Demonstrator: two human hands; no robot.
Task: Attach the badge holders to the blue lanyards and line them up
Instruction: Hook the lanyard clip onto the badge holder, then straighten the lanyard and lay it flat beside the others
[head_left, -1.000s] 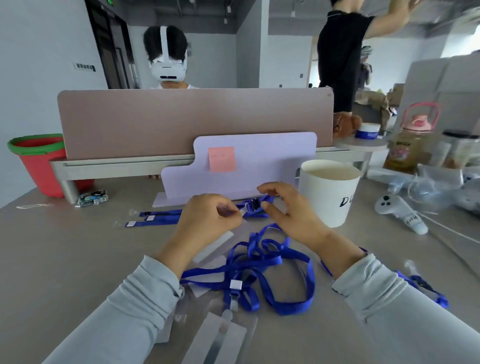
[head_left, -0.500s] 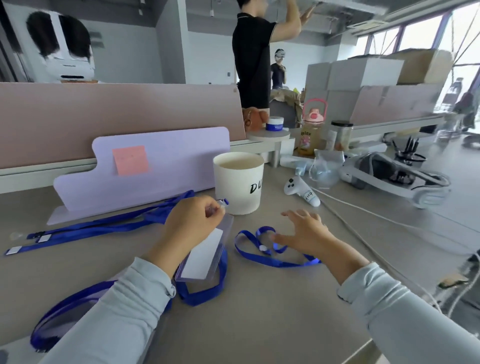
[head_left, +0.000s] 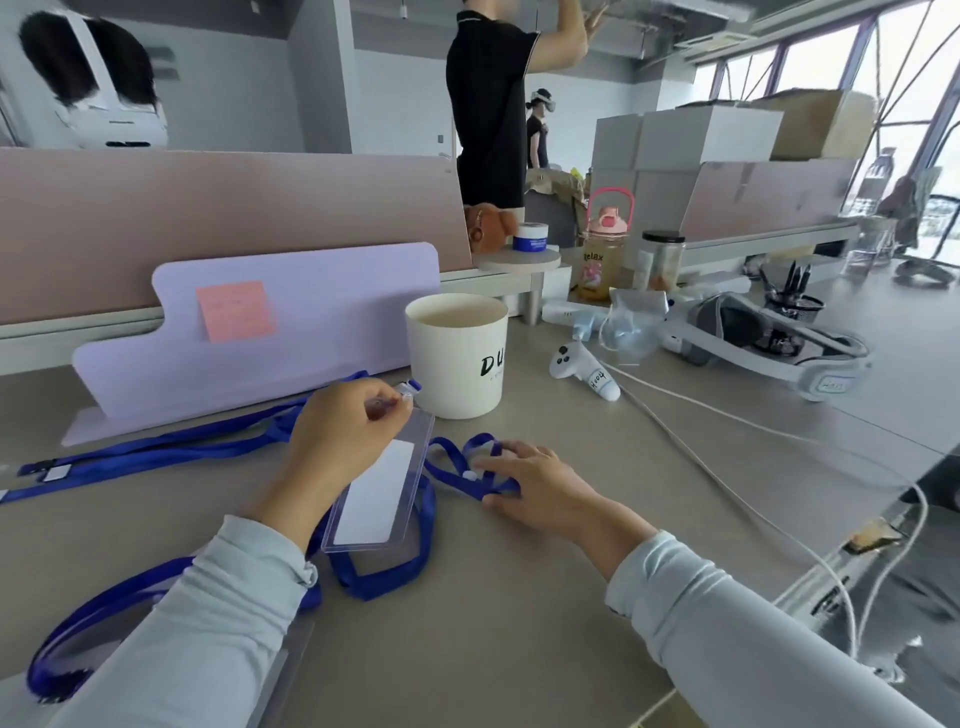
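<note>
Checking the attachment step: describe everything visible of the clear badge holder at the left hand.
The badge holder is a clear, stiff-looking plastic sleeve, long, rectangular, with a white card inside. The left hand pinches its top end, where a blue clip shows. It slants toward the person, its lower end over a blue lanyard loop.

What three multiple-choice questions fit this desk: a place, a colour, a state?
1. The white cup stands: A on the desk; B on a shelf; C on the floor.
2. The sticky note is: A green; B pink; C yellow.
3. The left hand: A lies flat; B lifts the cup; C pinches the badge holder at its top.
Answers: A, its base sits on the desk beside the purple board; B, plainly pink; C, it grips the holder's clip end.
</note>
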